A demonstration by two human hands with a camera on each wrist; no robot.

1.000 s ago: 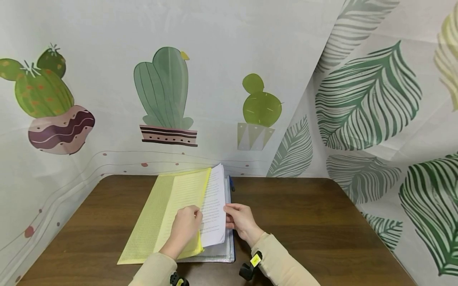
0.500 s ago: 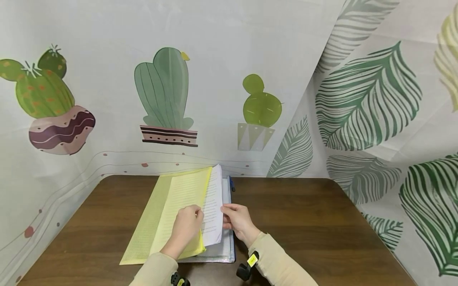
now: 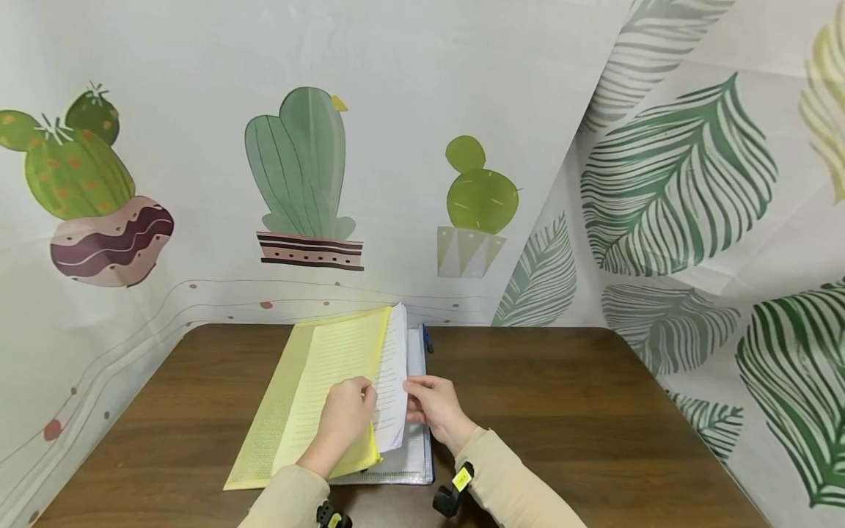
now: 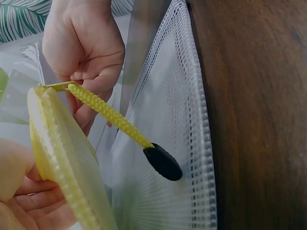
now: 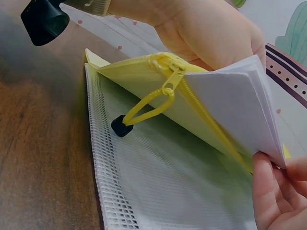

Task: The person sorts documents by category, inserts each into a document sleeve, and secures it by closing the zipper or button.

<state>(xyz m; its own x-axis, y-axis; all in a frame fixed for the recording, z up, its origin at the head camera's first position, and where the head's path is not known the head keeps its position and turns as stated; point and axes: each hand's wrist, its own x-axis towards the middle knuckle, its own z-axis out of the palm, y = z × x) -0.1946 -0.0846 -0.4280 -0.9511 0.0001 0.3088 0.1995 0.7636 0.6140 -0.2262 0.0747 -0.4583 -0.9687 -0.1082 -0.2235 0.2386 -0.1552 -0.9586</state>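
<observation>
My left hand (image 3: 346, 411) grips the opening edge of a yellow mesh zipper pouch (image 3: 297, 396), lifting that side off the table. Printed paper sheets (image 3: 391, 396) lie mostly inside the pouch, their right edge sticking out of the opening. The outer edge of this stack (image 5: 235, 96) is pinched between the thumb and fingers of my right hand (image 3: 436, 407). A zipper pull (image 5: 148, 112) of yellow cord with a black end hangs from the pouch's near corner. Under the yellow pouch lies a clear mesh pouch (image 3: 411, 462) with a dark blue edge.
The brown wooden table (image 3: 561, 411) stretches to both sides. A blue zipper pull (image 3: 428, 341) sticks out at the clear pouch's far right corner. Behind the table hangs a cloth (image 3: 396, 147) printed with cacti and leaves.
My right hand has moved slightly left, sliding the sheets deeper into the yellow pouch, so a narrower strip shows. My left hand stays nearly in place on the pouch edge.
</observation>
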